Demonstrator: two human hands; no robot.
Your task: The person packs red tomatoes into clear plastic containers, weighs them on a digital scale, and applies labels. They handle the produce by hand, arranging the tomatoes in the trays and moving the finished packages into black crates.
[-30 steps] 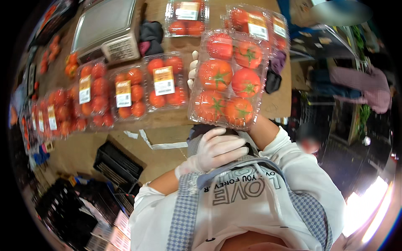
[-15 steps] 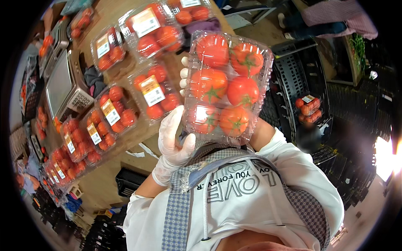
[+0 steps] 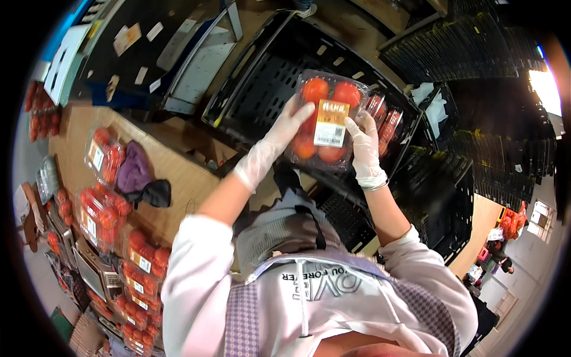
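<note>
A clear plastic box of tomatoes [image 3: 346,95] is held between both my gloved hands, its orange-and-white label facing up. My left hand [image 3: 288,126] grips the box's left side, the thumb lying over the lid. On the other side my right hand [image 3: 366,149] clasps it, with the thumb near the label. Below the box stands a large black plastic crate [image 3: 262,77]. Further tomato packs [image 3: 389,128] sit at the crate's right end, just beyond my right hand. Most of my fingers are hidden under the box.
To the left, a wooden table [image 3: 160,169] carries several labelled tomato packs [image 3: 101,217], a purple cloth [image 3: 134,166] and a weighing scale [image 3: 89,271]. Stacks of black crates [image 3: 470,59] rise at the right. A bench with paper scraps [image 3: 126,38] is at the far left.
I have turned right, from the table to the crate. The box is now label up, where its underside faced me before. My left hand has closed on its left side.
</note>
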